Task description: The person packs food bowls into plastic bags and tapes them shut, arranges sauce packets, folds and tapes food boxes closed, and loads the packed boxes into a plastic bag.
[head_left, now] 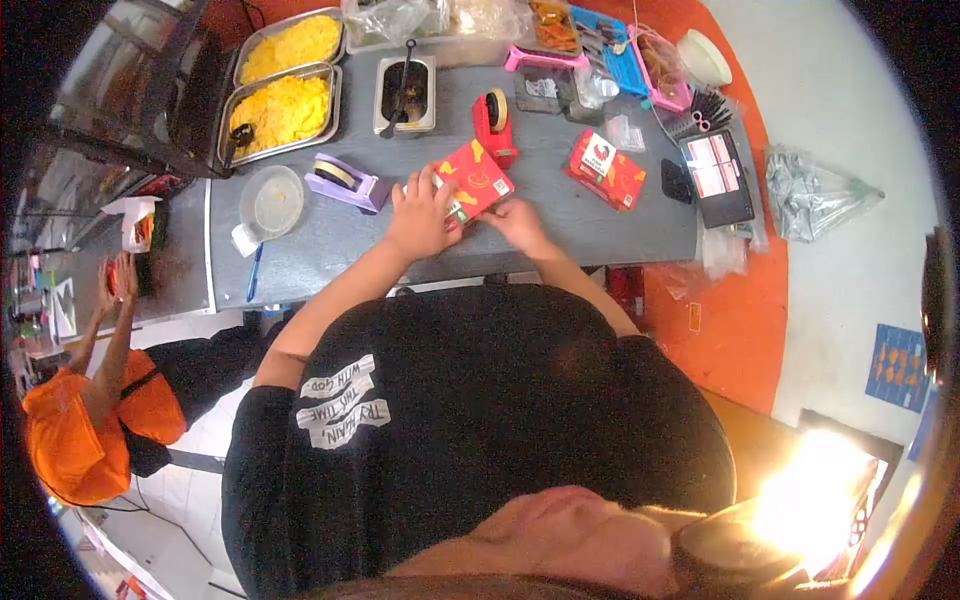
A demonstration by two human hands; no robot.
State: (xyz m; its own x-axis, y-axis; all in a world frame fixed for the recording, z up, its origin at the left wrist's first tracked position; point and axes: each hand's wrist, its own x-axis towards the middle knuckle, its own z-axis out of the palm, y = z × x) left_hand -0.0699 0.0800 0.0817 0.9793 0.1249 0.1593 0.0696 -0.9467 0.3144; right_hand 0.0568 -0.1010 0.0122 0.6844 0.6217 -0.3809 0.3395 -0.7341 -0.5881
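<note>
A red food carton with yellow drawings [477, 182] sits on the grey table near its front edge, between my hands. My left hand [422, 215] grips its left side, with the fingers bent over the top and the thumb at the near edge. Closed at the carton's near right corner, my right hand [515, 224] holds it there; the fingertips are partly hidden beneath. Just behind the carton stands a red tape dispenser [494, 128]. To the left is a purple tape dispenser [347, 186]. A second red carton [604, 170] rests on the right.
Two trays of yellow food [283, 108] and a steel pan with a black ladle [406, 95] line the back. A clear round lid [271, 202], a blue pen [255, 272] and a black phone [677, 181] lie on the table. A co-worker in an orange cap [75, 437] works at left.
</note>
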